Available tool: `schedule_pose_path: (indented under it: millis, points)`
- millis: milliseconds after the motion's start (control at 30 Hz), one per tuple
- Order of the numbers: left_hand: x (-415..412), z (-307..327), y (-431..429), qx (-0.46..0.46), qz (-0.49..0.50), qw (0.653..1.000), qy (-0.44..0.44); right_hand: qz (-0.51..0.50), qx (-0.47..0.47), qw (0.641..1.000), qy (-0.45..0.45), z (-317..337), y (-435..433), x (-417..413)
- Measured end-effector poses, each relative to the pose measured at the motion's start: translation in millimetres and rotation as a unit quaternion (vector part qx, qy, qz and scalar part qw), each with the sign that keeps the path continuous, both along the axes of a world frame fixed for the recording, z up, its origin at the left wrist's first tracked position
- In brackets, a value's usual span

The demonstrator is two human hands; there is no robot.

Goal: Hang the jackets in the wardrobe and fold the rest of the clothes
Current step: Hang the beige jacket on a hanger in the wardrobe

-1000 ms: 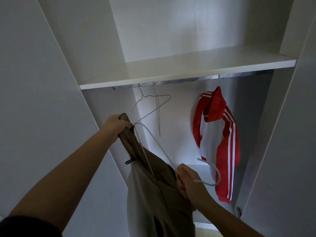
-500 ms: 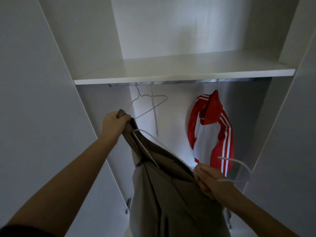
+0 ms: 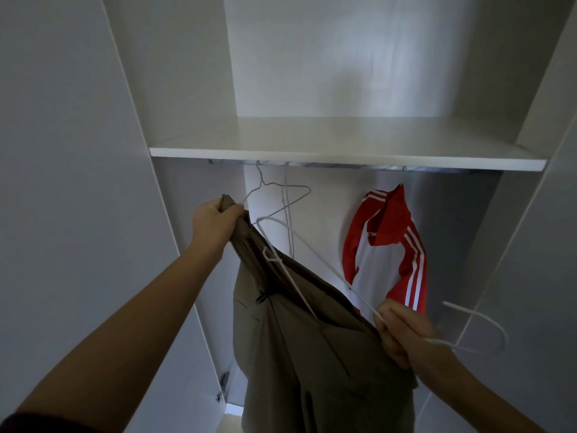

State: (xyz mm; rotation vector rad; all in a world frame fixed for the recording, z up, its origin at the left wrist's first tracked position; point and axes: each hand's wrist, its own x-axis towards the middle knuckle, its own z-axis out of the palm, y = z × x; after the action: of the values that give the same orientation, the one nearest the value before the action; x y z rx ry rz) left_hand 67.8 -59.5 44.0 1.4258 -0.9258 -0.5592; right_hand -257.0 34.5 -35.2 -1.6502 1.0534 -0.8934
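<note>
Right hand (image 3: pixel 402 334), lowest and nearest, is curled round the neck of a white hanger (image 3: pixel 272 256), whose hook sticks out to the right. One side of the hanger runs down into the opening of the khaki jacket (image 3: pixel 312 354), which dangles in front of the open wardrobe (image 3: pixel 187 89). Left hand (image 3: pixel 215 220), higher up, grips the jacket's top edge in a fist. Behind, two bare wire hangers (image 3: pixel 282 190) and a red-and-white jacket (image 3: pixel 387 251) hang from the rail (image 3: pixel 343 165) under the shelf (image 3: pixel 343 151).
</note>
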Motion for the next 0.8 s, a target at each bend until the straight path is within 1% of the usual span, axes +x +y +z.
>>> schedule_pose_path:
  millis: [33,133,200,300,367,433,467,500,533,567,600,633,667,700,733,767,800]
  points:
    - [-1.3,2.5,0.3,-0.007,-0.004,1.0,0.003,0.002,0.01,1.0,0.011,-3.7,-3.2,-1.2]
    - [-13.6,11.5,7.4,-0.031,-0.038,0.999,-0.015,-0.017,0.101,0.993,0.058,-19.1,-17.8,2.4]
    - [-29.7,18.1,16.4,-0.05,-0.098,0.992,-0.055,-0.05,0.108,0.984,0.132,-25.5,-25.7,13.3]
    - [-58.4,23.9,30.8,-0.086,-0.193,0.972,-0.107,-0.041,0.102,0.972,0.209,-13.8,-41.3,35.4]
    - [-72.5,25.9,40.4,-0.082,-0.248,0.958,-0.118,-0.045,0.137,0.974,0.172,5.9,-55.6,48.3]
    - [-74.4,23.7,48.3,-0.025,-0.328,0.938,-0.114,-0.069,0.14,0.982,0.109,33.7,-67.7,53.0]
    - [-69.9,21.6,52.1,0.025,-0.378,0.917,-0.121,-0.074,0.13,0.985,0.089,45.1,-72.4,50.8]
    - [-63.4,19.5,56.2,0.082,-0.438,0.884,-0.138,-0.077,0.132,0.987,0.055,54.2,-75.1,46.4]
    - [-56.3,16.5,59.4,0.133,-0.5,0.84,-0.162,-0.076,0.139,0.987,0.013,60.6,-75.7,41.2]
    - [-49.5,13.3,61.3,0.167,-0.552,0.797,-0.181,-0.07,0.136,0.988,-0.017,63.5,-75.6,36.0]
    - [-44.7,11.3,62.1,0.177,-0.575,0.775,-0.193,-0.063,0.13,0.989,-0.037,63.8,-75.2,30.8]
    - [-42.0,10.7,61.1,0.162,-0.561,0.785,-0.207,-0.055,0.127,0.989,-0.047,62.8,-74.0,27.1]
    - [-38.2,10.4,56.0,0.116,-0.502,0.822,-0.244,-0.048,0.121,0.99,-0.053,61.9,-72.5,24.4]
    - [-33.0,11.3,48.5,0.04,-0.401,0.859,-0.315,-0.043,0.116,0.991,-0.057,61.8,-72.1,23.0]
    - [-27.2,13.7,39.6,-0.042,-0.276,0.869,-0.408,-0.037,0.111,0.991,-0.058,63.5,-71.5,21.7]
    - [-21.2,17.0,30.8,-0.104,-0.188,0.846,-0.488,-0.03,0.107,0.992,-0.057,66.6,-71.4,20.4]
    - [-15.7,19.8,21.8,-0.129,-0.168,0.817,-0.536,-0.025,0.101,0.993,-0.055,70.7,-72.1,19.1]
